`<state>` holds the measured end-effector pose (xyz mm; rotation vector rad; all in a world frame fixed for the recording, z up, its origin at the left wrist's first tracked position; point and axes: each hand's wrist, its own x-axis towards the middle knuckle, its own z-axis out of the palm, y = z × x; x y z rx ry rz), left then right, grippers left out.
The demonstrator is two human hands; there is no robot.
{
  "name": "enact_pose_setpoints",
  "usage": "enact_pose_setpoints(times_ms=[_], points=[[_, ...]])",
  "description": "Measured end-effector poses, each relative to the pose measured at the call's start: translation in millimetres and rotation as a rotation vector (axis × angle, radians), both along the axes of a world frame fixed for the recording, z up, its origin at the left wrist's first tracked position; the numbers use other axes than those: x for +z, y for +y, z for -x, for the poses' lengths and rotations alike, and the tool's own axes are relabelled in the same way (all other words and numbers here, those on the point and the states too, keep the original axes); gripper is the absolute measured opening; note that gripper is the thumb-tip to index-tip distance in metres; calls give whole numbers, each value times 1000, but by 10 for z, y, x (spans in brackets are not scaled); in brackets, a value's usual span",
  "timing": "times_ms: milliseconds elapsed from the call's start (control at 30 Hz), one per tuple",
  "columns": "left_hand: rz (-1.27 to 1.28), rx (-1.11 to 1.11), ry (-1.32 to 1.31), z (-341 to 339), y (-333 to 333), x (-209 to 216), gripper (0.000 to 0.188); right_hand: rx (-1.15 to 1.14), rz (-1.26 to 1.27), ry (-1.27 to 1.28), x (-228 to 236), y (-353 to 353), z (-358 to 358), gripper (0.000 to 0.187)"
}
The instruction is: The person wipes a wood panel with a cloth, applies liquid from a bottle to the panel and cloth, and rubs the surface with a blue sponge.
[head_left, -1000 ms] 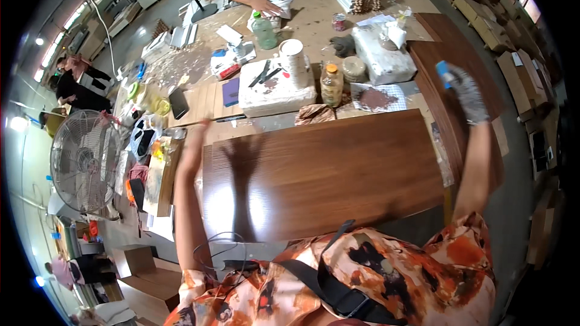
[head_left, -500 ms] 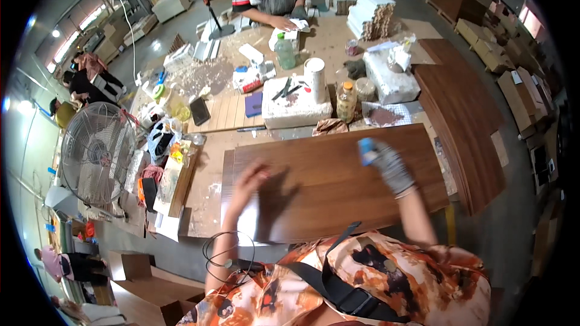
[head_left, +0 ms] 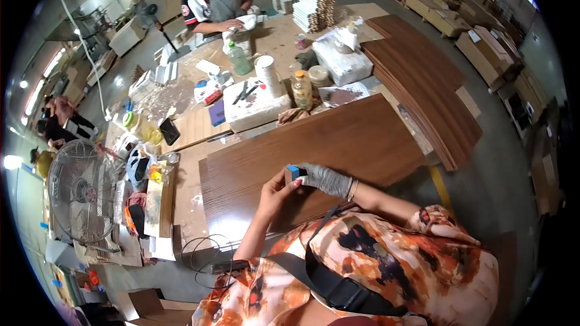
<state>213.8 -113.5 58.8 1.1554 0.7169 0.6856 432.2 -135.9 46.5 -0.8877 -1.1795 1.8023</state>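
Both hands have met, left hand (head_left: 275, 193) and gloved right hand (head_left: 326, 179) pinching a blue block (head_left: 292, 172) above the brown panel (head_left: 338, 145).

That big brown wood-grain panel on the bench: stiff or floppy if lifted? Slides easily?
The brown panel is probably stiff: it lies flat and straight-edged. It is likely heavy, since it spans much of the workbench. Its glossy face may be slippery under the bare left hand.

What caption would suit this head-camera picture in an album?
Both hands, bare left hand and gloved right hand, hold a small blue block over a brown wood panel.
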Motion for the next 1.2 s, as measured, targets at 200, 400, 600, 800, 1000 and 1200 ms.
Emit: enact_pose_setpoints(times_ms=[200,400,600,800,1000,1200], points=[[-105,85,69,-22,621,-331,49,-248,-975,-1026,973,599,-1078,69],[-228,444,73,207,1298,-554,24,-769,-1407,-785,2983,776,-2119,40],[-337,655,7,-28,1632,-555,34,-1019,-972,-405,2561,1209,-2680,41],[-613,610,452,40,1323,-695,45,-437,-704,-652,1668,2455,-1093,95],[-545,701,355,112,1349,-732,43,-292,-543,-1447,1211,3119,-162,100],[-378,803,199,350,1334,-842,37,-426,-838,-1401,1568,3040,55,77]])
